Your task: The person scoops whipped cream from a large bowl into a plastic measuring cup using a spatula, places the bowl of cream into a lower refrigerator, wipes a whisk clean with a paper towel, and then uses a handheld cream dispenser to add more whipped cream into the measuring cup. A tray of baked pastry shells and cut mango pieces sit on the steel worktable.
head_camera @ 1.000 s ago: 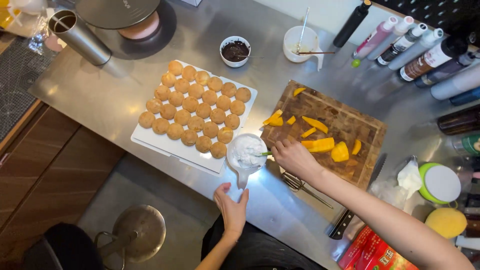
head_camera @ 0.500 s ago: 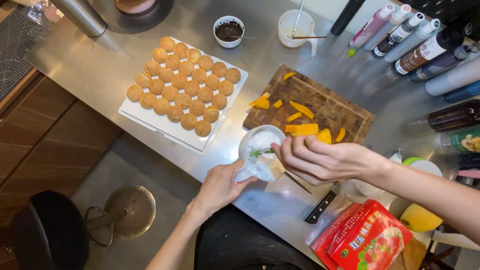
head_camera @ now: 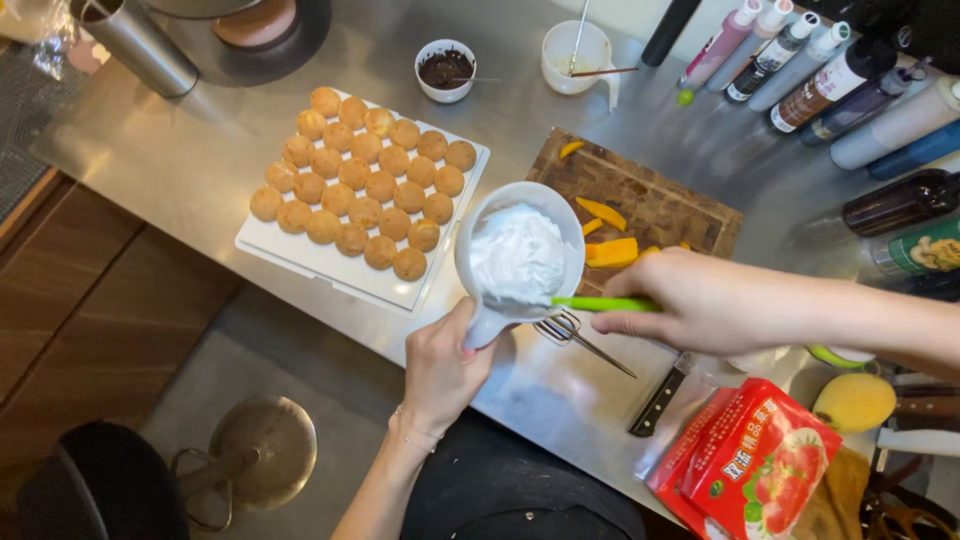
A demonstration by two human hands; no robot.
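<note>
Head view: left hand (head_camera: 440,365) under tilted jug (head_camera: 515,255)

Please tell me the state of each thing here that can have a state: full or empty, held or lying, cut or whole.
White cup: held tilted, full of white cream.
Green-handled tool: held, tip in the cream.
Left hand: grip on the cup.
Right hand: grip on the tool.
White tray: full of pastry balls.
Mango pieces: cut.
Knife: lying.

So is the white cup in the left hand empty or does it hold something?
Not empty: the white cup holds white cream across nearly its whole opening, and the green-handled tool in the right hand reaches into it.
</note>
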